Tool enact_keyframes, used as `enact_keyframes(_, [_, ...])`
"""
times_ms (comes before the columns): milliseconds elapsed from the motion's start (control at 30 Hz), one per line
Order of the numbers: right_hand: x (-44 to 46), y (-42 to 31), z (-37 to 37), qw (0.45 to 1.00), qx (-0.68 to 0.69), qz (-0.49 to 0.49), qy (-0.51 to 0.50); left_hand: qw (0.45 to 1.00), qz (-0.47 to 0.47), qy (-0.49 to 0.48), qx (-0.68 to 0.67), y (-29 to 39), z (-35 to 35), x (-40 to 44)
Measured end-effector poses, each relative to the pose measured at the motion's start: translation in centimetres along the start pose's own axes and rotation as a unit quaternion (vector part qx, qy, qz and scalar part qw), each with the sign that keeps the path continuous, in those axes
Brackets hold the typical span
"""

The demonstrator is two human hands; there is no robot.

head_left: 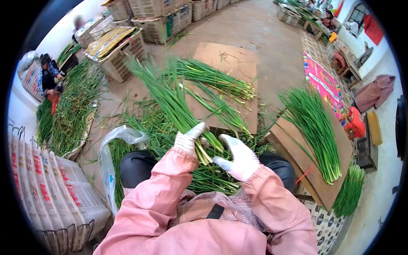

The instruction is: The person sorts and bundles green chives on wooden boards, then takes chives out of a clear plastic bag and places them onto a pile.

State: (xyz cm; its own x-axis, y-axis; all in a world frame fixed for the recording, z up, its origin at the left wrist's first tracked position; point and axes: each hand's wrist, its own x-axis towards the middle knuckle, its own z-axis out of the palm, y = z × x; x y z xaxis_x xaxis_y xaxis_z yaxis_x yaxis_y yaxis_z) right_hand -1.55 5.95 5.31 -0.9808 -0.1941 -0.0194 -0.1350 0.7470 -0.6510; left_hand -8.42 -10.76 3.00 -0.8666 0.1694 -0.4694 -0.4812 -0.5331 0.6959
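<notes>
My left hand (188,139), in a white striped glove, is closed around a bunch of long green chives (172,102). The pale stem ends point down toward me, and the leaf tips fan out to the upper left, slightly blurred. Beside those stem ends is my gloved right hand (239,156), its thumb and fingers apart and nothing gripped in it. More chives (216,78) lie in loose bunches on a brown board (231,57) just ahead. Beneath my hands, a heap of loose chives (214,180) spreads between my knees.
On my right, a tilted board (293,144) bears a large chive bunch (314,131). A clear plastic bag (111,148) hangs by my left knee, near stacked white crates (55,182). Lidded crates (121,55) stand ahead. Another person (49,76) sits by a chive pile at left.
</notes>
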Motion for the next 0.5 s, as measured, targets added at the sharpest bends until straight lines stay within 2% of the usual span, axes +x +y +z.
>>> enact_keyframes(33, [0.9,0.5,0.8,1.0,-0.009,0.006,-0.008,0.999,-0.048,-0.006,0.019,-0.7,0.4,0.3])
enact_keyframes(100, [2.2,3.1,2.3,0.996,0.058,0.052,-0.047,0.997,-0.065,0.041,-0.028,-2.3,0.9,0.6])
enact_keyframes(133, [1.8,3.9,2.6,0.993,0.1,0.063,-0.008,0.994,-0.079,0.06,-0.045,-3.0,0.1,0.8])
enact_keyframes(167, [1.5,5.6,3.5,0.892,0.385,0.221,-0.087,0.993,-0.092,0.061,-0.043,-3.4,-1.0,0.9])
enact_keyframes(233, [0.4,8.2,4.0,0.742,0.571,0.333,-0.115,0.99,-0.11,0.062,-0.066,-5.0,-3.3,0.3])
enact_keyframes(267, [-0.1,9.4,4.5,0.689,0.623,0.351,-0.118,0.986,-0.127,0.082,-0.07,-6.0,-4.2,-0.3])
enact_keyframes(367, [-1.0,9.3,5.0,0.653,0.664,0.33,-0.158,0.976,-0.173,0.122,-0.053,-8.6,-5.5,-1.5])
enact_keyframes(400, [-1.2,8.7,5.2,0.656,0.66,0.337,-0.144,0.975,-0.186,0.11,-0.057,-9.1,-5.8,-1.6])
enact_keyframes(433, [-1.4,8.5,5.4,0.655,0.659,0.339,-0.148,0.978,-0.188,0.076,-0.054,-9.5,-6.1,-1.5])
enact_keyframes(500, [-1.6,7.7,5.7,0.702,0.608,0.335,-0.158,0.986,-0.159,-0.022,-0.052,-9.9,-5.9,-1.4])
